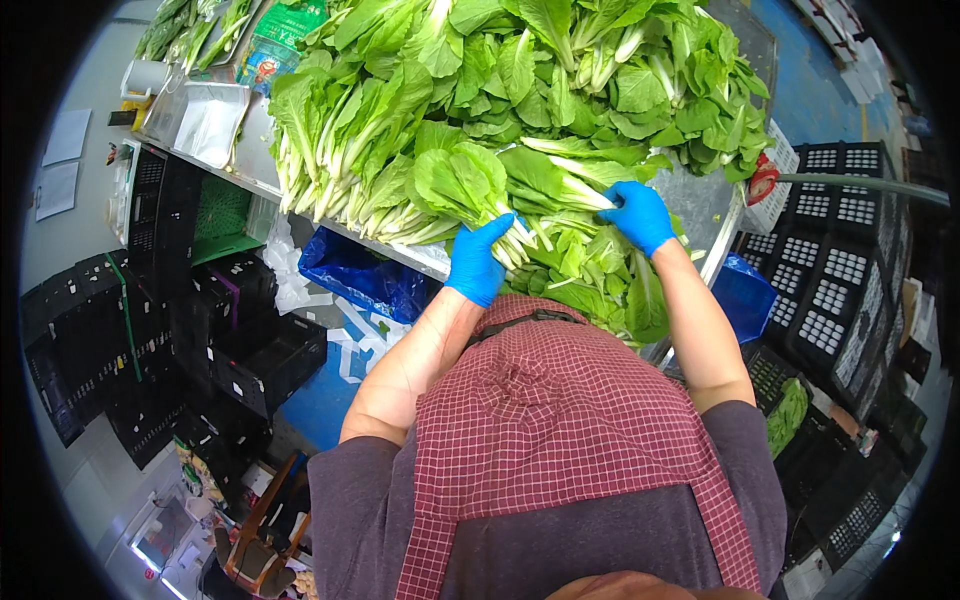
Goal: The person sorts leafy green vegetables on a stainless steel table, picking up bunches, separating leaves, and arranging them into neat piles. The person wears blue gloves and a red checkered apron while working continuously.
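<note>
Blue-gloved left hand (477, 266) clasps greens (460, 182), right hand (640, 217) curled at stems (584, 194)

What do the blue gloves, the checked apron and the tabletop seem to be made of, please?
Blue gloves: thin, smooth rubber-like material, perhaps nitrile, judging by the close, wrinkling fit.
Checked apron: matte fabric, possibly cotton or a blend, given its soft creases and gathers.
Tabletop: probably metal, perhaps stainless steel, from its grey, dull sheen, though greens cover most of it.
</note>
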Tool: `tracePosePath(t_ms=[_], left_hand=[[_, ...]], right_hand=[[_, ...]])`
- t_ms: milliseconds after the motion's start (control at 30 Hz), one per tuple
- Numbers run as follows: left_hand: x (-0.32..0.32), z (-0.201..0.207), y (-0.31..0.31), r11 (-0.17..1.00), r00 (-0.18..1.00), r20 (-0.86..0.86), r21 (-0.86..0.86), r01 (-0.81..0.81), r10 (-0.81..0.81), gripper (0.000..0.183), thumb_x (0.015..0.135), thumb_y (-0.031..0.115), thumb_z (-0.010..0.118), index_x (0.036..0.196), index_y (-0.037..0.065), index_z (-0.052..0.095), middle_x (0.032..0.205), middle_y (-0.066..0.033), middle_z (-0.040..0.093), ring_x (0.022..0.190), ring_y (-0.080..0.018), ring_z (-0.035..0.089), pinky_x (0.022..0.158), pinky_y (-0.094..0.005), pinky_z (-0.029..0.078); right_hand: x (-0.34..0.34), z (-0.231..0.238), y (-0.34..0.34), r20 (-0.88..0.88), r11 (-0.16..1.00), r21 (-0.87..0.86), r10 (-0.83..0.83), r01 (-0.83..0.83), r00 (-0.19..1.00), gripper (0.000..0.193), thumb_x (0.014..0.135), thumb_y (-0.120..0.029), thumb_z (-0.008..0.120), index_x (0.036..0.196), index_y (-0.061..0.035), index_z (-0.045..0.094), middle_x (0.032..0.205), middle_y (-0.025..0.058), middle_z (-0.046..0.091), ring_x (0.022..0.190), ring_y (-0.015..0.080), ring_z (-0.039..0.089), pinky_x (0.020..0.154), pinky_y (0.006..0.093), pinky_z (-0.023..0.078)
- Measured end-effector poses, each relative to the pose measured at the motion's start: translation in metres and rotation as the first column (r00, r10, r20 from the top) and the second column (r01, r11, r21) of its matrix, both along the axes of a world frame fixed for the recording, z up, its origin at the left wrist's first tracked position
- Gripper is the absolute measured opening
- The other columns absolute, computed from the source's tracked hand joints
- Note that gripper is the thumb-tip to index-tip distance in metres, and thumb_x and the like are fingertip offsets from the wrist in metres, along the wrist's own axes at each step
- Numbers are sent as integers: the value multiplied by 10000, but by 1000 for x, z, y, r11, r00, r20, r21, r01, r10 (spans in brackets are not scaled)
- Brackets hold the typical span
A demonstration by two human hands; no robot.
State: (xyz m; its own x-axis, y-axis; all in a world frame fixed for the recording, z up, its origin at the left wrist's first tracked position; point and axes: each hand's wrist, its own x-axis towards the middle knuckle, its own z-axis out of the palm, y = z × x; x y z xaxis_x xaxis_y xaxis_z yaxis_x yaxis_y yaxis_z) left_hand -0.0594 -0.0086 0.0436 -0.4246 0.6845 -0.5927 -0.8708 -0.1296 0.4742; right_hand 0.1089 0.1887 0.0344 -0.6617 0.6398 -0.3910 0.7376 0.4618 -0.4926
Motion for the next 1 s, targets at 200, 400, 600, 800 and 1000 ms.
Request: tracePosePath(t_ms=[200, 400, 600, 800, 1000], left_hand=[[-4, -6, 2, 997, 999, -28, 69, -28, 31, 362, 787, -19, 574, 1138, 19, 493, 960, -84, 580, 864, -217, 587, 790, -345, 492], [1, -8, 1, 996, 999, -27, 90, -20, 23, 344, 795, 2, 576, 1129, 28, 500, 934, -92, 585, 836, -219, 592, 786, -344, 493], [2, -7, -3, 995, 999, 28, 91, -29, 26, 312, 801, 36, 589, 1102, 27, 507, 899, -96, 582, 829, -224, 591, 786, -355, 491], [14, 3, -4, 994, 997, 73, 105, 13, -21, 349, 805, 55, 600, 1138, 26, 499, 987, -105, 594, 918, -230, 580, 841, -363, 476], [27, 4, 0, 986, 985, 26, 10, 169, -169, 373, 810, 42, 604, 1166, 12, 494, 1074, -125, 590, 966, -234, 578, 840, -367, 475]], right_hand=[[29, 21, -13, -234, 756, -540, -556, 368, 798, 268, 776, -122, 675, 1019, -10, 649, 792, 64, 640, 630, 89, 566, 560, 239, 461], [39, 9, -53, -206, 318, -915, -898, 249, 388, 239, 848, -114, 589, 1069, -24, 582, 836, 73, 629, 644, 124, 590, 570, 238, 494], [30, 2, -82, 75, -86, -996, -969, -39, 237, 163, 864, -122, 571, 1010, -51, 553, 832, 118, 627, 640, 164, 601, 565, 279, 522], [13, 16, -94, 67, -111, -988, -937, -108, 342, 120, 851, -94, 568, 958, -47, 539, 820, 109, 623, 632, 161, 601, 545, 268, 507], [0, 38, -108, -308, 516, -855, -594, 58, 743, 138, 789, -69, 633, 878, -33, 534, 749, 81, 610, 632, 135, 598, 556, 252, 496]])
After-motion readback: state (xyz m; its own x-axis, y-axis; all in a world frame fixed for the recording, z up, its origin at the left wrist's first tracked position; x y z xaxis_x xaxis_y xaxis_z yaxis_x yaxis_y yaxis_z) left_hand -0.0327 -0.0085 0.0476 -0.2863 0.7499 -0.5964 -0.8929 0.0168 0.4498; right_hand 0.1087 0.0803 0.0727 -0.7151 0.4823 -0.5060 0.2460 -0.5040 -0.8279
